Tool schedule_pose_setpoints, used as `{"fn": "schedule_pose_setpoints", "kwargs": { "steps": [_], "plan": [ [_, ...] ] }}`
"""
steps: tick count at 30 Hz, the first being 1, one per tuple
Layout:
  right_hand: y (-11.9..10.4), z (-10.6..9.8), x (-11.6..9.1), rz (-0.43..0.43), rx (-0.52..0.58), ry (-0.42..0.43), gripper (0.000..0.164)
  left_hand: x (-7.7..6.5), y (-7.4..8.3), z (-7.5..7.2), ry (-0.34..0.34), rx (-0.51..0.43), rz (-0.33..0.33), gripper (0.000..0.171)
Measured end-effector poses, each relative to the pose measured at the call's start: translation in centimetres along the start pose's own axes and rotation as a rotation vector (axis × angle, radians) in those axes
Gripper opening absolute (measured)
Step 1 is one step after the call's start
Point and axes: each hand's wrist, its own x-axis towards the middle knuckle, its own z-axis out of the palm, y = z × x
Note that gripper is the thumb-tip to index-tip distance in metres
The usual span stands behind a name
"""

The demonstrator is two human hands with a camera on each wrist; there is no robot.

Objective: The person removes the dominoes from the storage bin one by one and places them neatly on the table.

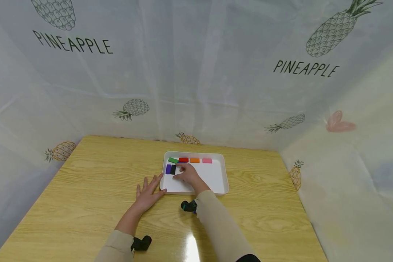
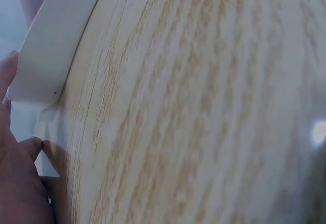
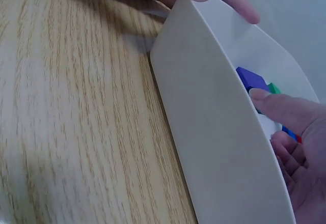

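A white tray (image 1: 213, 182) holds small rectangular coloured blocks. My right hand (image 1: 189, 174) reaches into it and pinches a black block (image 1: 173, 169) lengthwise, thumb at the near end and index finger by the far end. Directly left of the black one lies a purple block (image 1: 168, 169). Behind them sit a green block (image 1: 173, 160), slightly turned, and a red block (image 1: 183, 159), with a blue block (image 3: 289, 132) mostly hidden by the hand. With fingers spread, my left hand (image 1: 147, 199) rests against the tray's left front corner.
An orange block (image 1: 194, 160) and a pink block (image 1: 207, 160) continue the back row. The tray stands on a wooden table (image 1: 118, 163) with a pineapple-print curtain (image 1: 196, 72) behind it. Dark wrist cameras hang below both sleeves.
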Motion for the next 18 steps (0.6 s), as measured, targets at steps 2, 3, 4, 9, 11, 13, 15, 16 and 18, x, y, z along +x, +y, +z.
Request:
{"fn": "schedule_pose_setpoints", "kwargs": {
  "steps": [2, 3, 4, 9, 11, 13, 15, 16, 18],
  "plan": [
    [-0.05, 0.0, -0.07, -0.008, -0.04, 0.013, 0.059, -0.03, -0.01, 0.13, 0.0, -0.004, -0.003, 0.074],
    [-0.02, 0.02, -0.1, -0.016, -0.05, 0.02, 0.059, -0.02, 0.0, 0.21, 0.001, -0.008, -0.002, 0.073],
    [0.05, 0.06, -0.1, -0.022, -0.064, 0.027, 0.059, -0.01, -0.01, 0.27, 0.003, -0.01, -0.002, 0.073],
    [0.43, 0.5, 0.11, -0.035, -0.127, 0.066, 0.055, -0.06, 0.13, 0.37, 0.005, -0.017, -0.007, 0.073],
    [0.45, 0.66, 0.17, -0.026, -0.141, 0.075, 0.052, -0.14, 0.21, 0.31, 0.005, -0.019, -0.008, 0.073],
    [0.43, 0.73, 0.21, -0.023, -0.138, 0.081, 0.047, -0.17, 0.21, 0.25, 0.008, -0.016, -0.009, 0.074],
    [0.35, 0.73, 0.19, -0.022, -0.128, 0.084, 0.044, -0.17, 0.17, 0.21, 0.017, -0.018, -0.006, 0.074],
    [0.33, 0.72, 0.2, -0.021, -0.123, 0.083, 0.042, -0.17, 0.14, 0.19, 0.022, -0.021, -0.004, 0.074],
    [0.29, 0.69, 0.23, -0.02, -0.113, 0.082, 0.041, -0.09, 0.07, 0.15, 0.028, -0.022, -0.001, 0.074]
  ]
}}
